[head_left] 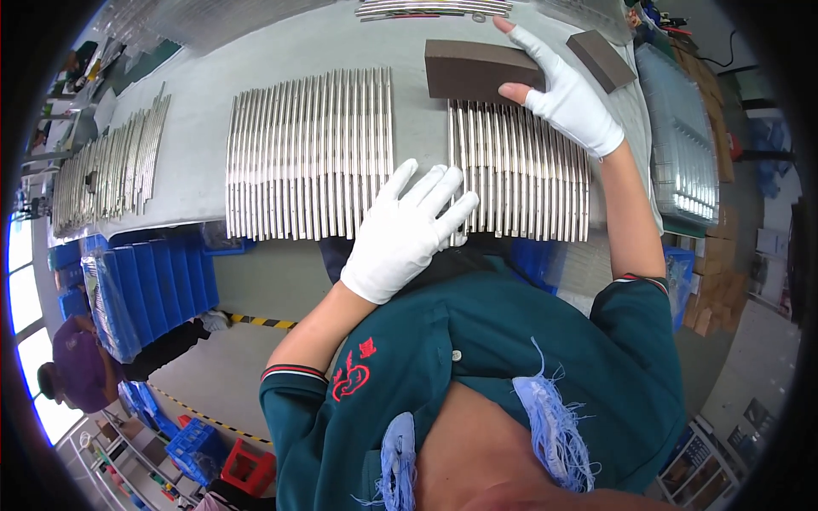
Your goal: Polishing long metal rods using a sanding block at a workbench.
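Two rows of slim silvery metal rods lie side by side on the table, a left row [311, 157] and a right row [528, 179]. My left hand [405, 230], in a white glove, has its fingers spread at the near left end of the right row. The fingertips reach over the gap between the rows; whether they press on rods cannot be told. My right hand [573, 95], gloved with thumb and index fingertips bare, grips the right end of a brown block [477, 70]. Its thumb lies on the near side and its index finger stretches past the far edge. The block sits against the right row's far ends.
A second brown block [601, 60] lies right of my right hand. More rods lie in a bunch [115, 170] at far left and in a bundle [430, 8] at the far edge. Clear plastic trays [677, 136] are stacked at right. Blue crates [153, 285] stand below left; a person [81, 366] is beyond.
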Available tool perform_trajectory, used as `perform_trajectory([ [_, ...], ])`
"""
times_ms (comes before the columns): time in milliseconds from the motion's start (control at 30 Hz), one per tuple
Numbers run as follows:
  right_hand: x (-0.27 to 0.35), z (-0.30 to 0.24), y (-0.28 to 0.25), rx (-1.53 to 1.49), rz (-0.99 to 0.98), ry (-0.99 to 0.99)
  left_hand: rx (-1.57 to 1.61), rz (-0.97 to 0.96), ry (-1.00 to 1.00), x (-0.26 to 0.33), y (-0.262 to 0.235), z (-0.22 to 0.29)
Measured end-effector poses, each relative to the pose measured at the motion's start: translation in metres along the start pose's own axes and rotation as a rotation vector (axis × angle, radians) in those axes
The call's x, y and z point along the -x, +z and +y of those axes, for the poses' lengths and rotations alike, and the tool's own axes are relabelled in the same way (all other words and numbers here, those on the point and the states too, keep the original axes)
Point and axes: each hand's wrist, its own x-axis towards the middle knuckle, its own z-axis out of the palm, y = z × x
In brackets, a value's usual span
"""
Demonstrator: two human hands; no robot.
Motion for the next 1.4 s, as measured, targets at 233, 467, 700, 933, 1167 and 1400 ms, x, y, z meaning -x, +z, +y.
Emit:
perform_trajectory([
  [233,0.015,-0.013,-0.017,-0.288,-0.201,0.078,0.062,-0.067,0.144,-0.011,-0.015,-0.009],
  [467,0.004,-0.032,0.008,-0.107,-0.240,-0.035,0.117,-0.056,0.151,-0.015,-0.016,-0.007],
  [700,0.006,-0.024,0.009,-0.105,-0.211,-0.035,0.113,-0.036,0.165,-0.013,-0.007,-0.009],
  [933,0.018,0.004,-0.034,-0.179,-0.084,0.024,0.173,-0.046,0.126,-0.011,-0.012,-0.010],
  [1167,-0.011,0.050,-0.029,-0.078,0.663,0.057,0.025,-0.093,0.142,-0.003,-0.006,-0.010],
  [1400,-0.009,0.076,-0.015,-0.025,0.657,0.071,0.094,-0.079,0.060,-0.008,-0.003,-0.006],
])
